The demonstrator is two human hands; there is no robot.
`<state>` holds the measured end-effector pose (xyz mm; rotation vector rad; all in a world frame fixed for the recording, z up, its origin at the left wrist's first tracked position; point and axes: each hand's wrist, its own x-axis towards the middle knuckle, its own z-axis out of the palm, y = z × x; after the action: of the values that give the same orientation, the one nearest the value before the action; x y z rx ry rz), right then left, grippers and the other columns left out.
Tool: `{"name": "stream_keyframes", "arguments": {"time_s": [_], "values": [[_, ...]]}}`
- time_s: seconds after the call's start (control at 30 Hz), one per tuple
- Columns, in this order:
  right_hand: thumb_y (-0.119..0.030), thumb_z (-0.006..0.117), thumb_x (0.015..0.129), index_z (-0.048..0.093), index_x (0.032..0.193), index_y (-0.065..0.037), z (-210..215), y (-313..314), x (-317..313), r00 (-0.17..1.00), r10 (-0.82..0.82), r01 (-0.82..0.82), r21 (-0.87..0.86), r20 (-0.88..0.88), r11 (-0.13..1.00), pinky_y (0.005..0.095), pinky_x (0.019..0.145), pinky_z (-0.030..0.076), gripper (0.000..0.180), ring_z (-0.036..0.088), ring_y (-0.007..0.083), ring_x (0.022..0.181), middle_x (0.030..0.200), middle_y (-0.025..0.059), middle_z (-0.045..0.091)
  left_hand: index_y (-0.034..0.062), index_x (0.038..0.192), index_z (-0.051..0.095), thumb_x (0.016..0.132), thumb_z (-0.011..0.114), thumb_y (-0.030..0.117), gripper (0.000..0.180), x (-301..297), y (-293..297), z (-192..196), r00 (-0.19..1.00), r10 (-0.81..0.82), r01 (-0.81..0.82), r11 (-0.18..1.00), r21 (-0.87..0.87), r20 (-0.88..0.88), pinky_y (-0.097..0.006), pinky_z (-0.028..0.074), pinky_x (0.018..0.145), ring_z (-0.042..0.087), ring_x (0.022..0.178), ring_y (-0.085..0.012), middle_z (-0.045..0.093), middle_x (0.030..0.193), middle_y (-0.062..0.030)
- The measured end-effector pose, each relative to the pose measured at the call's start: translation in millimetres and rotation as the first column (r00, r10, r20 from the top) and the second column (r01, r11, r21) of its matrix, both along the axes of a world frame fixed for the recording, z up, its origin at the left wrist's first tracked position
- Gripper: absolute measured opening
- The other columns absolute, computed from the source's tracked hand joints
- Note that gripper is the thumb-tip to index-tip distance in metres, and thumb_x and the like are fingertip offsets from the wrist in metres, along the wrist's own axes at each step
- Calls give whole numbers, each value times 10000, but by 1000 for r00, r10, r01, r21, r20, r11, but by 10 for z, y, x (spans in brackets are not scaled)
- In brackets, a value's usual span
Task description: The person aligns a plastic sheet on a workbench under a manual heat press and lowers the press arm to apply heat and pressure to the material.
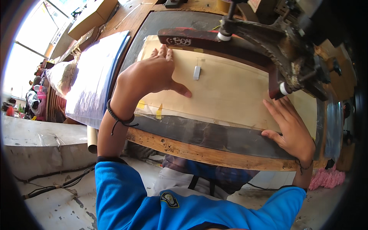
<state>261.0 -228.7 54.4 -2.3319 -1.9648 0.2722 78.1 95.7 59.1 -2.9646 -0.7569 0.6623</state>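
One tan sheet point(230, 90) is lying on the dark-topped desk point(180, 128), by the dark bar point(214, 45) | left hand point(151, 73) is resting splayed on its left end | right hand point(290, 124), fingers slightly apart, is resting at its right | even pressure is probably keeping it flattest

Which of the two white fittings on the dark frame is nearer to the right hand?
The lower-right fitting, seen just above the right hand; the upper fitting sits farther left.

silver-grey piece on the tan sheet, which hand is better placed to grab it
The left hand seems better placed, its thumb near the silver-grey piece; the right hand is farther across the tan sheet.
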Motion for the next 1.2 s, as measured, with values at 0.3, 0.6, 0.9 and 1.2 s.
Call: {"name": "stream_keyframes", "arguments": {"time_s": [0.3,0.6,0.9,1.2], "values": [[-345,794,789,472,1498,-8,-49,105,-41,999,35,-35,-16,-35,999,478,1129,389,849,515,384,1227,1612,153,396,-244,1494,214,622,630,940,1528,-18,-109,-153,992,-6,4,1000,19,129,-458,319,1235,240,1510,-493,244,1556,-454],[-375,771,799,427,1529,-4,-100,63,6,999,28,-29,-37,-30,999,468,1104,401,888,513,386,1228,1660,153,332,-283,1458,227,625,646,922,1524,28,-176,-164,991,-66,56,995,83,116,-481,325,1228,248,1494,-531,250,1521,-496],[-360,770,799,399,1546,-10,-56,105,14,998,15,-20,-94,-53,995,461,1131,387,904,487,392,1286,1665,154,319,-282,1463,217,609,695,893,1529,-10,-148,-183,988,-51,44,998,49,148,-478,308,1237,247,1493,-540,236,1531,-492],[-395,670,898,298,1610,-49,-98,35,104,998,54,-58,-170,-29,984,507,1215,286,875,341,402,1486,1703,148,228,-273,1475,199,615,684,901,1534,61,-192,-86,999,13,-13,1000,19,39,-484,320,1231,239,1498,-537,206,1551,-480]]}}
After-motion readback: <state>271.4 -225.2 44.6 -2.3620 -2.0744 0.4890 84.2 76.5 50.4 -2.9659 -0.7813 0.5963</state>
